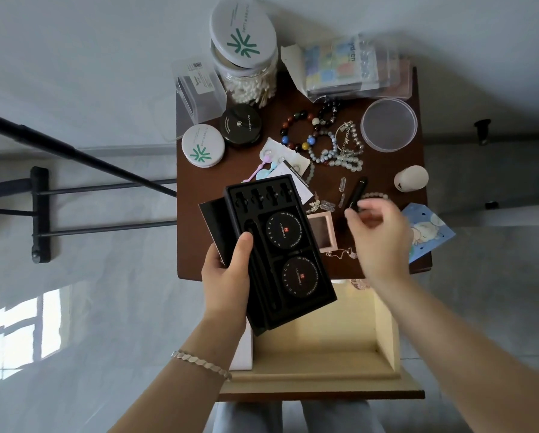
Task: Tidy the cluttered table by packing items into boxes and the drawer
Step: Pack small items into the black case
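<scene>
My left hand (227, 273) grips a black box (280, 251) with moulded slots and two round black discs in it, tilted above the table's front edge and the open drawer (324, 348). My right hand (380, 235) hovers blurred over the brown table (199, 189), fingers loosely curled, just short of a black tube (360, 190); nothing shows in its grip. Bead bracelets (318, 139) lie in the middle of the table. A small pink box (321, 231) sits right of the black box.
At the back stand a cotton-swab jar (249, 85) with a white lid (243, 32), a clear plastic box (199, 92), stacked packets (346, 67) and a clear round lid (388, 125). A white tin (202, 145), black compact (241, 125), white cylinder (411, 178) and blue card (430, 229) also lie there.
</scene>
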`<state>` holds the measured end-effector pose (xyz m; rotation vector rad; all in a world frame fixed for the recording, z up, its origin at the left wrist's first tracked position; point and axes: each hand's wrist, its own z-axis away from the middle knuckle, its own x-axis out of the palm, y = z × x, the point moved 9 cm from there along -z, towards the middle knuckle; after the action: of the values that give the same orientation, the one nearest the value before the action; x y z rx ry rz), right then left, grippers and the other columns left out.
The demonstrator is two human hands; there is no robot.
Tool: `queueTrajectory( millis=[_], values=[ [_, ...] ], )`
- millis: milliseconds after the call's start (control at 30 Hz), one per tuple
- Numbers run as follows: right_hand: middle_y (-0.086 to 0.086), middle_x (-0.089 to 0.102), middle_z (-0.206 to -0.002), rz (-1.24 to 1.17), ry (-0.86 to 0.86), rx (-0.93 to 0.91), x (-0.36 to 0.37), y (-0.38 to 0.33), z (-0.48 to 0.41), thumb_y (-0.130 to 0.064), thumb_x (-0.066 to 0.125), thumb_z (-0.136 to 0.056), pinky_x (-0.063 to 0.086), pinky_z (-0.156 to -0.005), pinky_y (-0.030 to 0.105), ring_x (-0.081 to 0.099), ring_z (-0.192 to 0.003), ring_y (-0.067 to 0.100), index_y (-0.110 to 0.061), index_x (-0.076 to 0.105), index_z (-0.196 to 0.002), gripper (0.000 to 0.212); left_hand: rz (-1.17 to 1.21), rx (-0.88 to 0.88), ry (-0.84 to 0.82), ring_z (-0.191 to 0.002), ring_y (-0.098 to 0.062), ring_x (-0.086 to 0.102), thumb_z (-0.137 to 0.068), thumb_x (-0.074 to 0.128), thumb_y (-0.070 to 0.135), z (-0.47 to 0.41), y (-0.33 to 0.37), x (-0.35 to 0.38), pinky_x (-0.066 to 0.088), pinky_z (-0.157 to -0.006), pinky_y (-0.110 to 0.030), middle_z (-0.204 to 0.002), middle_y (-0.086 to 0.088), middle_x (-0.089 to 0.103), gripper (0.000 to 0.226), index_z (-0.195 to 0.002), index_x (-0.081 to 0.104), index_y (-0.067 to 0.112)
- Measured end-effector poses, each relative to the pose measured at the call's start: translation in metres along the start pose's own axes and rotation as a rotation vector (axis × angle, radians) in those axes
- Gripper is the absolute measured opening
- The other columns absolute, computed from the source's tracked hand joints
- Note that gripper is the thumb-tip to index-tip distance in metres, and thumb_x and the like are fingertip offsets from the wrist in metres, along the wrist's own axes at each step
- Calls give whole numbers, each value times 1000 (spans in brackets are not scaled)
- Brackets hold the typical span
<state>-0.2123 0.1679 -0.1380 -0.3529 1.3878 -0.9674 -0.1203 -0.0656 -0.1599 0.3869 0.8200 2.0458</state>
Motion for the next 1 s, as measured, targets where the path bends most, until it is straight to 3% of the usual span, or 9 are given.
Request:
queueTrajectory(
  millis=[67,167,267,367,467,567,700,833,1000],
  values=[
    [4,63,-90,117,-11,190,16,29,-24,-19,64,-85,40,-64,14,61,-85,18,-4,61,-104,24,-25,9,0,-94,-25,68,-87,62,28,-4,1,-3,56,-82,-39,-94,-3,69,6,-89,62,22],
    [15,63,-105,276,-56,267,39,48,-33,-21,60,-88,37,-69,28,59,-99,30,-1,55,-107,28,-18,5,-13,-98,-26,67,-86,62,29,-9,1,-7,54,-87,-43,-102,-6,69,9,-92,63,23],
    [17,63,-106,337,-60,251,47,51,-33,-18,59,-88,37,-67,29,59,-99,32,-1,53,-106,25,1,6,-15,-99,-24,67,-87,60,30,-10,3,-11,53,-88,-41,-105,-5,69,9,-94,63,25],
    [13,64,-99,192,10,274,35,47,-27,-15,64,-82,41,-67,29,60,-92,28,-4,54,-104,27,12,-13,-1,-101,-24,66,-88,59,29,-10,2,-14,52,-90,-42,-104,-4,69,6,-93,62,26],
    [-4,63,-81,-43,-19,196,17,10,-10,-15,68,-78,45,-60,17,60,-74,11,-14,56,-99,24,16,-36,5,-100,-23,66,-88,60,31,-9,1,-15,52,-91,-44,-104,-3,69,4,-91,61,28],
    [-7,63,-71,-222,-299,57,17,-47,30,-10,69,-75,47,-54,13,56,-58,2,-30,55,-87,27,12,-40,2,-98,-21,66,-87,61,31,-7,1,-8,53,-89,-42,-99,0,69,4,-91,60,29],
    [-7,58,-67,-124,-508,-37,36,-68,87,-10,71,-74,44,-54,11,52,-57,6,-35,61,-92,32,-5,-14,-25,-96,-23,67,-83,66,36,-1,3,5,53,-88,-42,-94,-1,70,12,-92,63,29],
    [-9,53,-72,-2,-401,-87,38,-61,97,-20,69,-78,46,-58,12,51,-61,10,-27,64,-112,35,52,-25,-86,-98,-24,67,-87,59,29,8,4,17,52,-90,-42,-98,-4,70,15,-100,62,24],
    [-12,47,-81,-9,-326,-180,27,-60,93,-32,71,-77,40,-66,3,49,-74,-4,-24,69,-105,29,18,2,-125,-99,-25,67,-69,64,41,11,7,20,52,-90,-42,-103,-7,70,36,-100,62,23]
  ],
)
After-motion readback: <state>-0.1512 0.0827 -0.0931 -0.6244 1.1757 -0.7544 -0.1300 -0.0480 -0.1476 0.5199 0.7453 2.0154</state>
